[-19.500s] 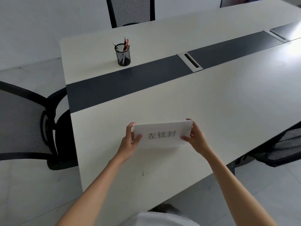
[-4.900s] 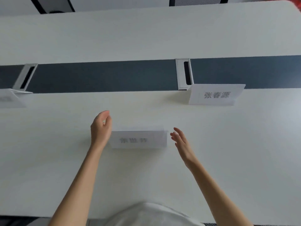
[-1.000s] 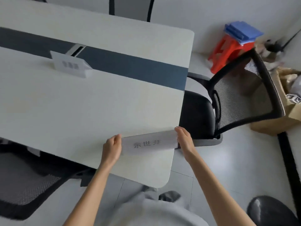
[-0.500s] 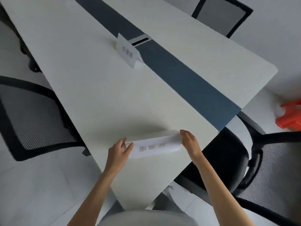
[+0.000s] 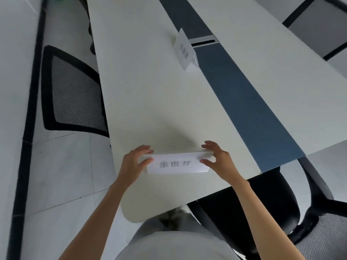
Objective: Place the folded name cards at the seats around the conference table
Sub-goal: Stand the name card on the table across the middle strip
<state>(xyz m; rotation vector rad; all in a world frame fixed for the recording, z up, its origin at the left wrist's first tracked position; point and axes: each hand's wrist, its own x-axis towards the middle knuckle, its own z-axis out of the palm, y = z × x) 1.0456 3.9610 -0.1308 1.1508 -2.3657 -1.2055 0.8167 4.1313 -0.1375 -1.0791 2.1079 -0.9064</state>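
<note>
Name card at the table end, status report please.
Both hands: left hand and right hand pinch the name card ends. Card on table. Nothing in the way.

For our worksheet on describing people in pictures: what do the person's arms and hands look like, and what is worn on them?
Both forearms are bare, with no sleeves showing in view. The left hand shows no ring or watch. The right hand has what may be a small ring on one of its fingers; blur prevents certainty.
</note>
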